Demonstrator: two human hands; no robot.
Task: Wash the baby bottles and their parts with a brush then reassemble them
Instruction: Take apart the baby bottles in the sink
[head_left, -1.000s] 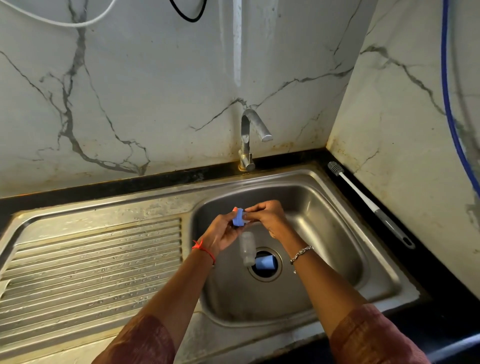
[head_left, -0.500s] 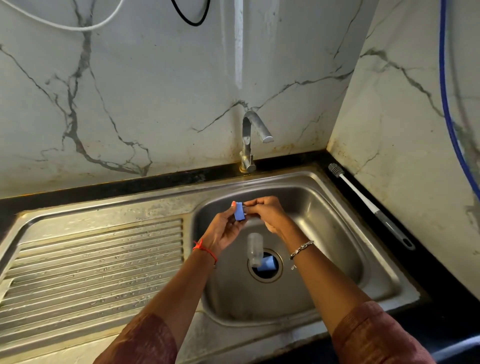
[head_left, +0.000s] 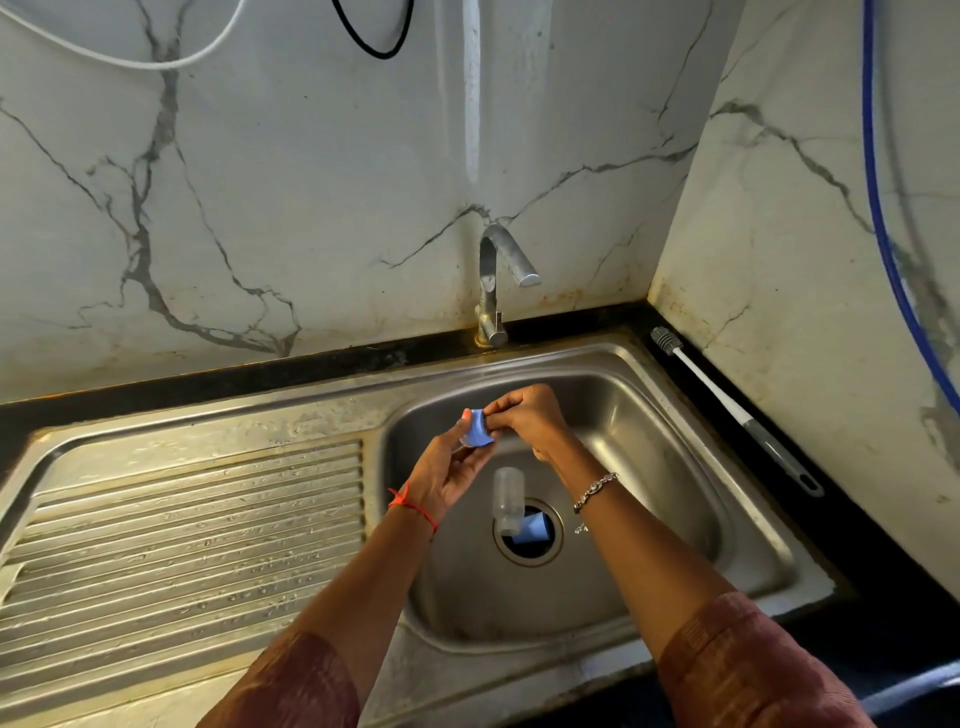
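Above the sink basin (head_left: 675, 467), both hands meet on one small blue bottle part (head_left: 477, 435). The left hand (head_left: 447, 467) holds this part from the 8 o'clock side, with thumb and fingers curled around it. The right hand (head_left: 530, 421) pinches its edge from the 3 o'clock side with the fingertips. I cannot tell if it is a ring or a cap.

Below the hands, a clear bottle (head_left: 508, 499) lies on its side on the basin floor. Its neck rests at the 10 o'clock rim of the drain (head_left: 550, 553) and its base points to 12 o'clock. A second blue part (head_left: 532, 530) lies inside the drain opening, just beside the bottle neck.

At 3 o'clock from the basin, a brush (head_left: 727, 405) lies on the dark surface (head_left: 883, 597) along the wall, with the bristle head toward 12 o'clock and the grey handle toward 5 o'clock. The tap (head_left: 493, 280) stands at 12 o'clock, with no water visible from it. The ribbed drainboard (head_left: 182, 519) is at 9 o'clock.
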